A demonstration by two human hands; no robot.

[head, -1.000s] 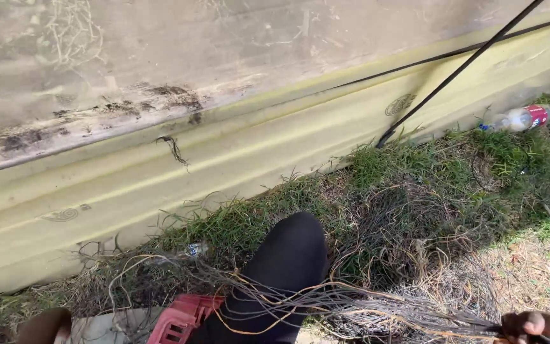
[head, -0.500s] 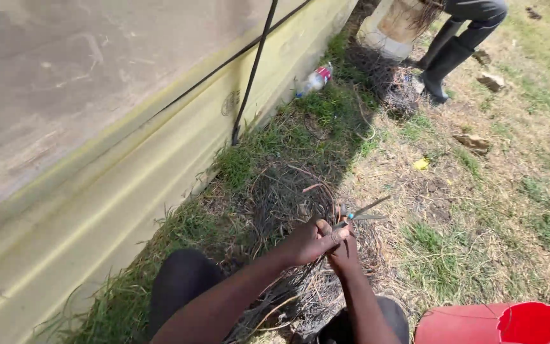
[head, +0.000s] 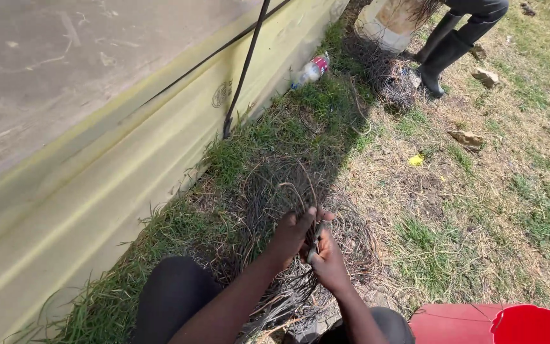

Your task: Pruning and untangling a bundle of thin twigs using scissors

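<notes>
My left hand [head: 293,233] and my right hand [head: 330,260] meet in front of me, both closed on a bundle of thin dark wire [head: 307,197] that rises in loops above my fingers. The strands run down between my knees [head: 173,293] into a wider tangle of wire [head: 275,191] spread over the grass. A small metal piece shows between my hands; I cannot tell what it is.
A yellow-green sheet wall [head: 97,191] runs along the left, with a dark rod [head: 243,70] leaning on it. A plastic bottle [head: 311,70] lies by the wall. Another person's booted legs [head: 444,54] stand at the top. A red container [head: 517,325] sits at lower right.
The view has swung from the wall down to my hands. Both hands have come together on the wire and sit slightly lower and closer to me than half a second ago.
</notes>
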